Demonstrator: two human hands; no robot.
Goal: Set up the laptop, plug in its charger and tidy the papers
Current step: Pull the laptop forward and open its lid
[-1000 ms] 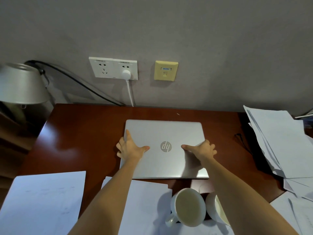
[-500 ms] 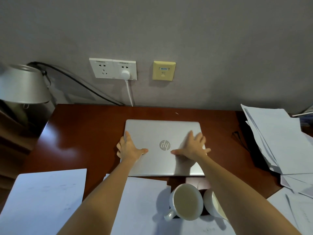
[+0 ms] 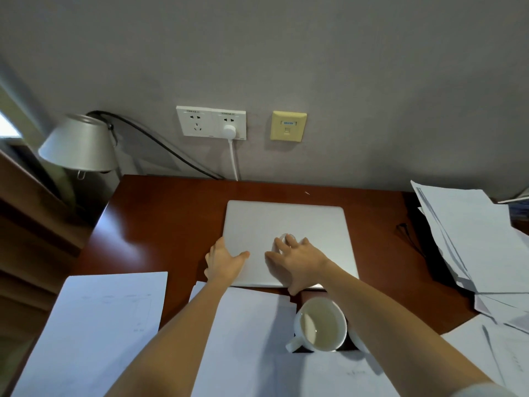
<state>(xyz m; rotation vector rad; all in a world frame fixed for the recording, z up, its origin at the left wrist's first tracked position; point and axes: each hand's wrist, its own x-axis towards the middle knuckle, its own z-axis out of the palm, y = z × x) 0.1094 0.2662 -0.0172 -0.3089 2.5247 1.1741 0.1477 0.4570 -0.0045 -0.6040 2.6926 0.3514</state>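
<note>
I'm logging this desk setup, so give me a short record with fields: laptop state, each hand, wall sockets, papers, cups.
laptop: silver laptop, lid closed, flat on the desk
left hand: left hand at the laptop's left edge, thumb on the lid
right hand: right hand spread flat on the lid, fingers straight
sockets: double wall socket; a white plug fills the right outlet, left outlet free
papers: loose sheets near the front edge, a messy paper stack on the right
cups: white cup in front of the laptop
</note>
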